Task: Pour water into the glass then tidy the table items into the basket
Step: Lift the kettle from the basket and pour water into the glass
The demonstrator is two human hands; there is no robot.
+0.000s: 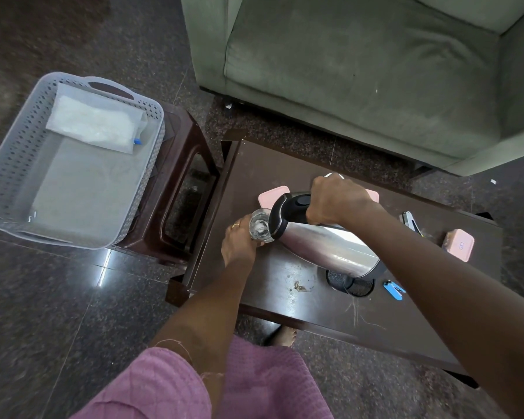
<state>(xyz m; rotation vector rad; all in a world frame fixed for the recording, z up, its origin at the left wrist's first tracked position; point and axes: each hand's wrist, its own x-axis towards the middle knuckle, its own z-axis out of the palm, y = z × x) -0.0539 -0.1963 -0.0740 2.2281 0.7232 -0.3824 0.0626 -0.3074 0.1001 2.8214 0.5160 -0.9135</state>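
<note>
**Right hand tilting kettle over glass**

I see its fingers wrapped round the black handle, the steel kettle leaning spout-down at the glass rim. Left hand curls round the glass, holding it at the left end of the dark table. Grey basket sits on a brown stool to the left.

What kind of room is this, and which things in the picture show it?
Most likely a living room in a home: a green upholstered sofa stands behind a low dark table, on a polished stone floor. The kettle and glass also suit a household.
</note>
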